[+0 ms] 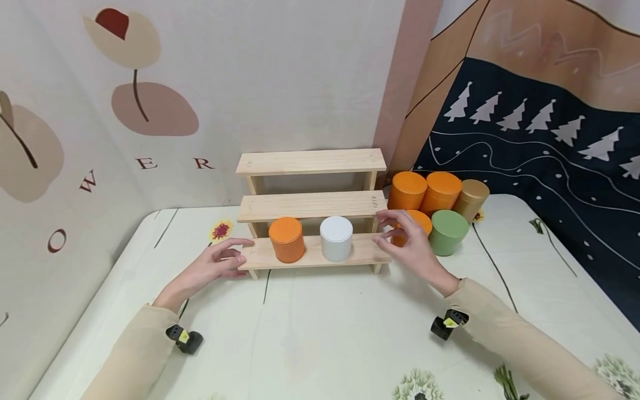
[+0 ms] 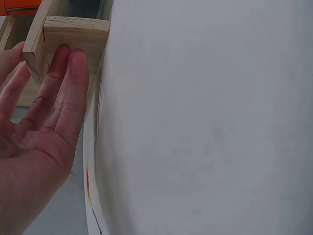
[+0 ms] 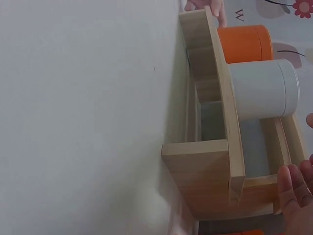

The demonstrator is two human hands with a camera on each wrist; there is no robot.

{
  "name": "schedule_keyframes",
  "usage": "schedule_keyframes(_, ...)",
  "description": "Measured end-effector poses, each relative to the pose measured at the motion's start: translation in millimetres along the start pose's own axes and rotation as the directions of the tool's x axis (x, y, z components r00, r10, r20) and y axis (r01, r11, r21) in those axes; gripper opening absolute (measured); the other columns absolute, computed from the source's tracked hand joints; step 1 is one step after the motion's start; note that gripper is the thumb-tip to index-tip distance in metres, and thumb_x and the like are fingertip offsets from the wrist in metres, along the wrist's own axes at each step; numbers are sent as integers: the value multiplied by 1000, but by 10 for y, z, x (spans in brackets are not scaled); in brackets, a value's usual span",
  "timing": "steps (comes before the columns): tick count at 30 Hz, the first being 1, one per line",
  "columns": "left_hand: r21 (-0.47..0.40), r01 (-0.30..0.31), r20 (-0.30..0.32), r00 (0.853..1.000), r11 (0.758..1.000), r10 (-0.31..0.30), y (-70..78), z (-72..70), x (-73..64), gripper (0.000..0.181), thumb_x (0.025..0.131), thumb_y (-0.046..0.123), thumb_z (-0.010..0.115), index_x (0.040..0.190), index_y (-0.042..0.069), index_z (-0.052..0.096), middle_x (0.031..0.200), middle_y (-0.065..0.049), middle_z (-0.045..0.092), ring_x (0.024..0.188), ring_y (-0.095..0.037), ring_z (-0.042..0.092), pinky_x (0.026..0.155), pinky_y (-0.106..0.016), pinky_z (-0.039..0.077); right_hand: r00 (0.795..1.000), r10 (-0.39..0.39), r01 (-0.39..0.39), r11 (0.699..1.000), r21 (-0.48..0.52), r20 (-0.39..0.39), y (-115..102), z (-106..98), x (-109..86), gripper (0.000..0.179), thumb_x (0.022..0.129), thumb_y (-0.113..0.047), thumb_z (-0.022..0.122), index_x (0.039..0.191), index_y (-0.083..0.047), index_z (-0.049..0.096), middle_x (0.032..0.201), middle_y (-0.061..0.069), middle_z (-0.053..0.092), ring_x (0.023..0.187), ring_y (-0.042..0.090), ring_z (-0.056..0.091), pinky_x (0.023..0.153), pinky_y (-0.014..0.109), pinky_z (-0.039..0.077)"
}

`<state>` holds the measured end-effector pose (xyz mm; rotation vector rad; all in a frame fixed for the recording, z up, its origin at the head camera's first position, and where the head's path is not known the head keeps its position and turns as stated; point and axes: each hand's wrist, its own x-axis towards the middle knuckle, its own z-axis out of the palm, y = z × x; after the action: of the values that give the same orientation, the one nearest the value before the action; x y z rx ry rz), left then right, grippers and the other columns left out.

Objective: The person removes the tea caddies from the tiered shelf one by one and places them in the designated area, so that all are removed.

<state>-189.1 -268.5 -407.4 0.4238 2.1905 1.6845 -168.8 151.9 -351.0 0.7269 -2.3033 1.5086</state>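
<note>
A three-tier wooden rack (image 1: 310,206) of pale boards stands on the table. On its lowest board are an orange canister (image 1: 287,240) and a white canister (image 1: 336,239), both upright. My left hand (image 1: 212,264) holds the left end of that board; the left wrist view shows fingers (image 2: 73,93) reaching below the plank and others at its far side. At the right end, my right hand (image 1: 412,244) hovers with thumb and index finger apart and nothing between them. In the right wrist view, its fingertips (image 3: 288,178) are close to the rack's side.
Right of the rack stand orange canisters (image 1: 407,191), a gold canister (image 1: 472,199) and a green canister (image 1: 448,232), grouped close together; my right hand partly covers one orange one. A printed cloth (image 1: 310,72) hangs behind the table (image 1: 310,333).
</note>
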Motion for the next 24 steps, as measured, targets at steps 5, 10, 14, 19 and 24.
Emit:
schedule_keyframes(5, -8, 11, -4, 1000, 1000, -11, -14, 1, 8, 47, 94, 11, 65, 136, 1, 48, 117, -25, 55, 99, -26, 64, 83, -42, 54, 1000, -12, 12, 1000, 27, 18, 3, 44, -14, 38, 81, 13, 70, 117, 14, 56, 109, 28, 56, 94, 36, 56, 77, 32, 55)
schedule_keyframes(10, -23, 12, 0, 1000, 1000, -12, -23, -4, 11, 47, 94, 10, 64, 136, 0, 47, 107, -23, 61, 97, -25, 65, 82, -43, 54, 999, -20, 19, 999, 39, 28, -8, 77, -9, 37, 82, 13, 69, 117, 14, 57, 108, 28, 56, 95, 45, 55, 77, 40, 55)
schedule_keyframes(14, -11, 25, -2, 1000, 1000, -25, -18, -3, 11, 47, 94, 11, 64, 137, 1, 46, 104, -22, 64, 97, -24, 66, 83, -40, 54, 1000, -24, 23, 999, 43, 19, 55, 115, -2, 38, 81, 14, 70, 116, 15, 57, 110, 30, 56, 96, 41, 56, 74, 37, 56)
schedule_keyframes(19, -10, 37, 0, 999, 999, -37, -21, 1, 13, 47, 95, 11, 63, 137, 1, 45, 104, -22, 65, 97, -24, 65, 84, -39, 53, 999, -38, 38, 994, 106, 6, 312, 196, -6, 41, 79, 16, 70, 118, 12, 57, 112, 27, 56, 97, 39, 55, 73, 27, 54)
schedule_keyframes(24, -33, 44, 12, 999, 998, -44, -40, -10, 28, 47, 95, 10, 63, 137, 1, 45, 108, -22, 64, 98, -24, 65, 85, -39, 53, 1000, -27, 26, 992, 126, 5, 339, 240, 1, 40, 82, 12, 70, 120, 8, 58, 113, 22, 57, 97, 38, 57, 75, 25, 53)
